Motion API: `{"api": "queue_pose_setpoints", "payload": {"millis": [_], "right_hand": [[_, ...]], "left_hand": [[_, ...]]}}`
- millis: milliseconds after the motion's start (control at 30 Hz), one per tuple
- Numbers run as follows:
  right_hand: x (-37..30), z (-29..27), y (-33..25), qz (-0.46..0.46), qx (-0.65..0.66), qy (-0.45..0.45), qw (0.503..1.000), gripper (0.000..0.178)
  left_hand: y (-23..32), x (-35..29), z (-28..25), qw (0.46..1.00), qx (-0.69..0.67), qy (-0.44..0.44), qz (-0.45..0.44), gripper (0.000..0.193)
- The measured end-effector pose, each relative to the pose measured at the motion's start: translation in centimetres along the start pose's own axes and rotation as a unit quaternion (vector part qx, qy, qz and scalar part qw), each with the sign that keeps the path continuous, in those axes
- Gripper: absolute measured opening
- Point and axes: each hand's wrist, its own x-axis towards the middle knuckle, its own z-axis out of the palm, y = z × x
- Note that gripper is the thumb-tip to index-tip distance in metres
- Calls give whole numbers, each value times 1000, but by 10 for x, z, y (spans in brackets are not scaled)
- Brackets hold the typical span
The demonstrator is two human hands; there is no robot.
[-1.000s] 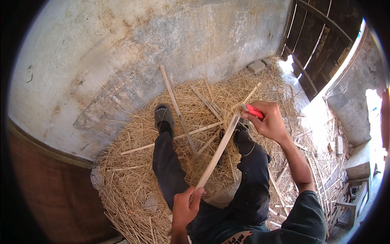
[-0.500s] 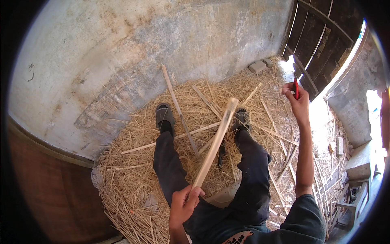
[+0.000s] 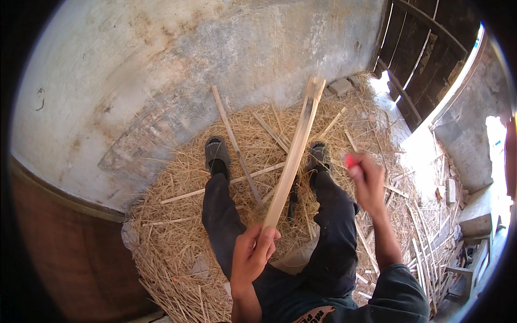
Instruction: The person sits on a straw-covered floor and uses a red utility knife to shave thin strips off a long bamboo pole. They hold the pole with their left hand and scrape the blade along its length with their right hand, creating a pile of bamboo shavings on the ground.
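In my left hand [image 3: 251, 257] is the lower end of a long split bamboo strip [image 3: 293, 161], with the fingers wrapped round it. The strip slants up and away between my legs, its far end pale and split-looking with a dark streak below. To the right of the strip, my right hand [image 3: 369, 182] is closed on a small red tool [image 3: 350, 160]. Motion blurs the tool, so its kind is unclear. It is apart from the bamboo. A dark, narrow object [image 3: 293, 200] lies on the straw between my legs, partly behind the strip.
Straw and shavings [image 3: 167, 242] cover the floor, with several loose bamboo strips [image 3: 235, 141] around my feet. A stained wall [image 3: 177, 70] stands ahead, a dark plank door [image 3: 420, 48] at far right. A brown panel [image 3: 70, 237] is at left, a block [image 3: 450, 191] at right.
My right hand has come down and left with the red tool, nearer the bamboo. My left hand has shifted slightly, and the strip's far end is raised higher.
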Motion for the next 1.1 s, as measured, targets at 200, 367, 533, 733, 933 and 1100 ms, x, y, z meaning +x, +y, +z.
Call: {"api": "queue_pose_setpoints", "payload": {"millis": [200, 367, 533, 733, 933, 1100], "right_hand": [[-18, 26, -53, -218, -10, -97, 971, 38], [-14, 33, -59, -237, -48, -80, 967, 44], [-13, 38, -62, -252, -64, -59, 964, 42], [-12, 40, -62, -255, -96, -52, 961, 40], [-11, 42, -60, -262, -112, -53, 957, 38], [-8, 43, -60, -270, -119, -48, 954, 37]], "left_hand": [[13, 5, 12, 999, -30, 9, 26, 35], [15, 3, 18, 999, -11, 30, 40, 35], [21, 1, 18, 999, -24, 22, 12, 30], [19, 1, 16, 999, -31, 18, 3, 34], [13, 1, 12, 999, -31, 16, -6, 36], [13, 0, 11, 999, -39, 17, -16, 36]]}}
